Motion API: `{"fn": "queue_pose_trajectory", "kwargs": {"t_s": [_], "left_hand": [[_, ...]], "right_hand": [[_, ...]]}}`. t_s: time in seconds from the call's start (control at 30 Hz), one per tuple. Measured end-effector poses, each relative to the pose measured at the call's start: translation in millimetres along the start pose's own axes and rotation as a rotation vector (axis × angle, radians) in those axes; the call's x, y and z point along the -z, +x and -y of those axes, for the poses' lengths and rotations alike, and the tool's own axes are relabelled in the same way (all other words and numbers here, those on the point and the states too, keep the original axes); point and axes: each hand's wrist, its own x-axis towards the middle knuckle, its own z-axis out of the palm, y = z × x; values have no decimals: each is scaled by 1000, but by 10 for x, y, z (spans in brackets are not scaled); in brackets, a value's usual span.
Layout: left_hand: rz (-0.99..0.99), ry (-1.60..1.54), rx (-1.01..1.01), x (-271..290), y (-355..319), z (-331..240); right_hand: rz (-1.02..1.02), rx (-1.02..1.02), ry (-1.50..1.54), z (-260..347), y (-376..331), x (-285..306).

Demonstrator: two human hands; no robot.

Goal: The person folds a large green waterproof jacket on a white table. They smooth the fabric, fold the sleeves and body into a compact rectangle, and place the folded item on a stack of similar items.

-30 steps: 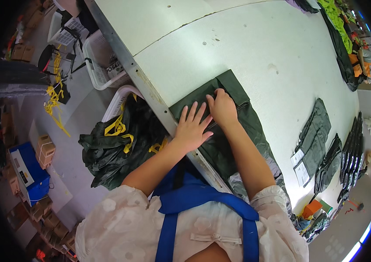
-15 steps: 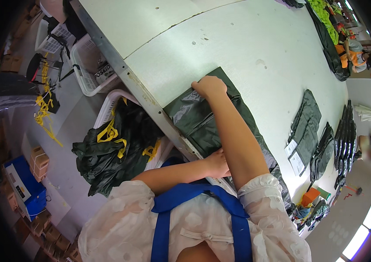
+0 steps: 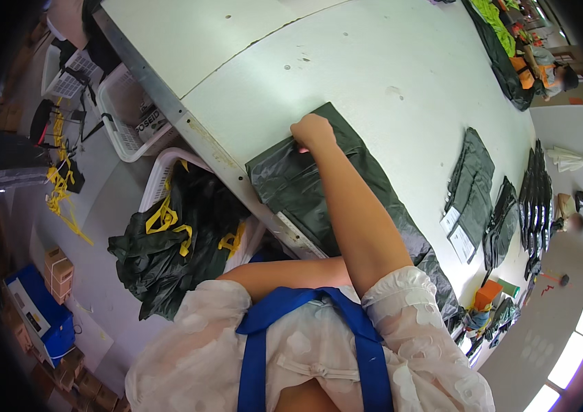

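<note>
A dark green, shiny fabric piece [image 3: 291, 185] lies folded flat along the near edge of the white table, its longer part running to the lower right. My right hand [image 3: 313, 132] is closed on its far edge, fingers curled down over the fabric. My right forearm crosses over the piece. From the left, my left forearm reaches beneath the right one, and the left hand is hidden there, so its fingers cannot be seen. Farther right on the table lies a folded dark green garment [image 3: 471, 185] with white labels at its near end.
Left of the table edge stands a white basket heaped with dark fabric [image 3: 168, 247] and yellow straps. Another white basket [image 3: 126, 141] is behind it. Folded dark garments [image 3: 535, 199] are at the right. A person in orange [image 3: 542, 72] is at the far right.
My left hand, visible before near the table's front edge, has gone out of sight behind my right forearm. My right hand stays on the fabric's far edge. The whole view has shifted slightly.
</note>
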Motion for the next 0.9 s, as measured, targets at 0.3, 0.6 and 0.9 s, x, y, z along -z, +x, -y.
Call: {"fn": "queue_pose_trajectory", "kwargs": {"t_s": [0.3, 0.6, 0.9], "left_hand": [[423, 892, 245, -147, 170, -512], [205, 693, -12, -807, 367, -466], [256, 634, 175, -1306, 668, -455]], "right_hand": [[-110, 273, 754, -491, -1347, 933], [-468, 387, 966, -3111, -3996, 1923], [-947, -408, 932, -6398, -5446, 633]]}}
